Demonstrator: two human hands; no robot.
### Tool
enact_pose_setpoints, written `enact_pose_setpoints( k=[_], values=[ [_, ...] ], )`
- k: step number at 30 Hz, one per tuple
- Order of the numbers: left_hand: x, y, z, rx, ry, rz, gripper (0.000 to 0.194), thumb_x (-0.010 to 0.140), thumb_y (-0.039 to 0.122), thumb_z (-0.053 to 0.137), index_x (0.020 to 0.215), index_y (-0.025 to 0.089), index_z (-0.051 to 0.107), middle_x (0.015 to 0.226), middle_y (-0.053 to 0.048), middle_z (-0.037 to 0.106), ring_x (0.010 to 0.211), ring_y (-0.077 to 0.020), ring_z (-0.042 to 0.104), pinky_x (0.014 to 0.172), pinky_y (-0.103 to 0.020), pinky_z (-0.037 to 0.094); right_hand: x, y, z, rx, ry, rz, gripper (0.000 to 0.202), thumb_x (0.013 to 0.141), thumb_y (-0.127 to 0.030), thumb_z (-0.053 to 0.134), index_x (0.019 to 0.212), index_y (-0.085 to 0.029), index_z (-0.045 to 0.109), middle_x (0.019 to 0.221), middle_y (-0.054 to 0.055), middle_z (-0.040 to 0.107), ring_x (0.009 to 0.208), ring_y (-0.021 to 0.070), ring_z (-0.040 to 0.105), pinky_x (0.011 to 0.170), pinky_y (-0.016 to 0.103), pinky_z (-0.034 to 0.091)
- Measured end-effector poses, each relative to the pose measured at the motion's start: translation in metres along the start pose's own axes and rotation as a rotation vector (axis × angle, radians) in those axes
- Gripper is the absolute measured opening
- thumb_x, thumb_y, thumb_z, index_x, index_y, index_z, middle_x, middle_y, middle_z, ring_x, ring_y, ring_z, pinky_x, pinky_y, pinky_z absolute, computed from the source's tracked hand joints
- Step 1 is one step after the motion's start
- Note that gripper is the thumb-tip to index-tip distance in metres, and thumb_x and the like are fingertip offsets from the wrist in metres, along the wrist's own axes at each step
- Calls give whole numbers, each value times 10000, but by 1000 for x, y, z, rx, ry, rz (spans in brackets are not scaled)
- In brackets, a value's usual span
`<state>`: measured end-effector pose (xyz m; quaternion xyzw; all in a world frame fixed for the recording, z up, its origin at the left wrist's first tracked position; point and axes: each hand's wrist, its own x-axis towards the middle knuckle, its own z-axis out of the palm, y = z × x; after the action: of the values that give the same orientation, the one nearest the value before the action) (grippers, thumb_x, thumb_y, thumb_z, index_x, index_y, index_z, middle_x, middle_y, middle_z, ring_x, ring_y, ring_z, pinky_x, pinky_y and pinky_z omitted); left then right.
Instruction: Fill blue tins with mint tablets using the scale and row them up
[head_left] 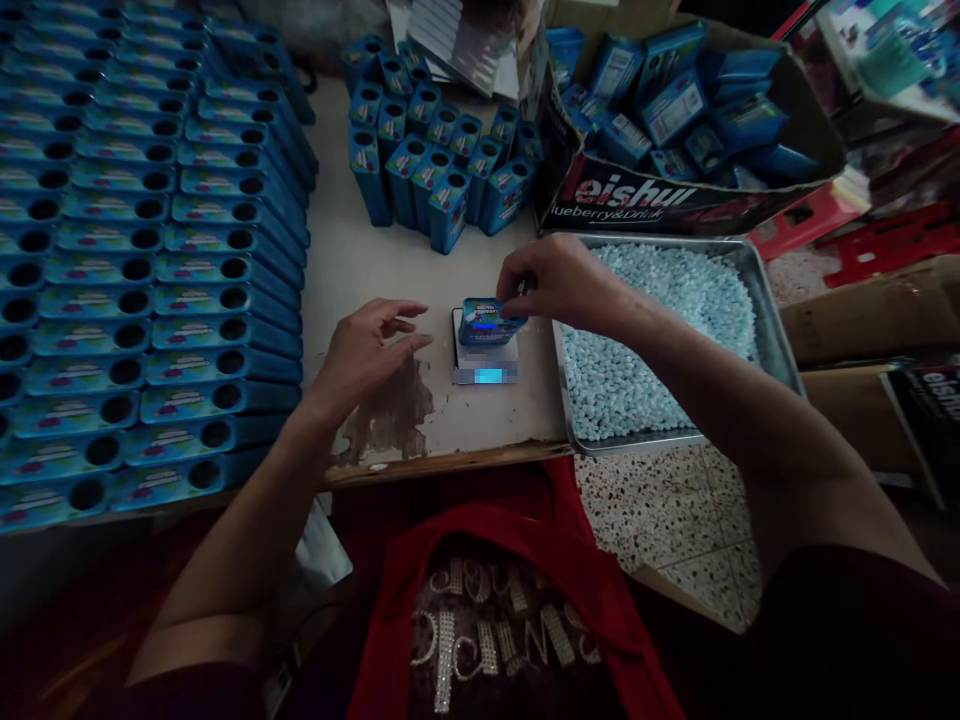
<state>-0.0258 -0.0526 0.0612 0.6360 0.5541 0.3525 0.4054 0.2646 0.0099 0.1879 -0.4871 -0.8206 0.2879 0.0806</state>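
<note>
**Right hand at the blue container, left hand just off it**

The blue flip-top container stands upright on the small digital scale, between the two hands, its long top edge running left to right. The right hand is nearer — fingers bunched over the container's right end, though I can't tell what they pinch. The left hand hovers apart on the other side, fingers spread and pointing towards it. Beyond the right hand's side lies the metal tray of pale-blue pellets.

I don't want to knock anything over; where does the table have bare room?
Bare tabletop lies between the blue rows and the scale, beyond the left hand, and from scale to near edge. Crowded: far side, standing containers, carton.
</note>
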Motion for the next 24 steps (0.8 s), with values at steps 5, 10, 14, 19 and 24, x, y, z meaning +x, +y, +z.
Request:
enact_pose_setpoints(
  k=[5, 10, 14, 19, 24],
  values=[
    [4, 23, 7, -71, 164, 125, 248, 962, 464, 897, 1106, 266, 859, 1109, -55, 839, 1023, -250, 795, 1011, -408, 664, 5, 13, -1, 473, 143, 132, 313, 791, -351, 1065, 799, -213, 785, 694, -6, 692, 714, 167, 667, 653, 289, 531],
    [22, 57, 14, 168, 79, 285, 160, 959, 439, 944, 996, 298, 878, 1113, -59, 761, 1178, -314, 715, 1155, -481, 575, 2, 22, -12, 927, 202, 450, 298, 1030, -192, 878, 770, -201, 734, 773, 3, 733, 662, 86, 621, 609, 183, 540],
    [40, 67, 20, 274, -47, 249, 124, 904, 357, 964, 943, 281, 875, 1086, -71, 681, 1274, -377, 631, 1234, -549, 502, -10, 18, -16, 1085, 101, 593, 337, 1072, -31, 724, 781, -195, 765, 898, 36, 802, 800, 100, 719, 805, 171, 631],
    [54, 80, 44, 232, -95, 255, 107, 883, 273, 933, 971, 257, 874, 1136, -81, 683, 1287, -389, 617, 1239, -580, 489, -26, 14, -11, 1210, 136, 605, 324, 996, 61, 710, 792, -173, 806, 975, 23, 831, 897, 96, 759, 998, 186, 662],
    [47, 91, 45, 272, -83, 260, 163, 917, 333, 926, 1063, 277, 881, 1225, -87, 738, 1283, -393, 654, 1218, -575, 523, -31, 16, -10, 1091, 34, 479, 331, 905, 98, 688, 872, -186, 854, 865, 30, 840, 868, 142, 813, 999, 253, 694]
  ],
)
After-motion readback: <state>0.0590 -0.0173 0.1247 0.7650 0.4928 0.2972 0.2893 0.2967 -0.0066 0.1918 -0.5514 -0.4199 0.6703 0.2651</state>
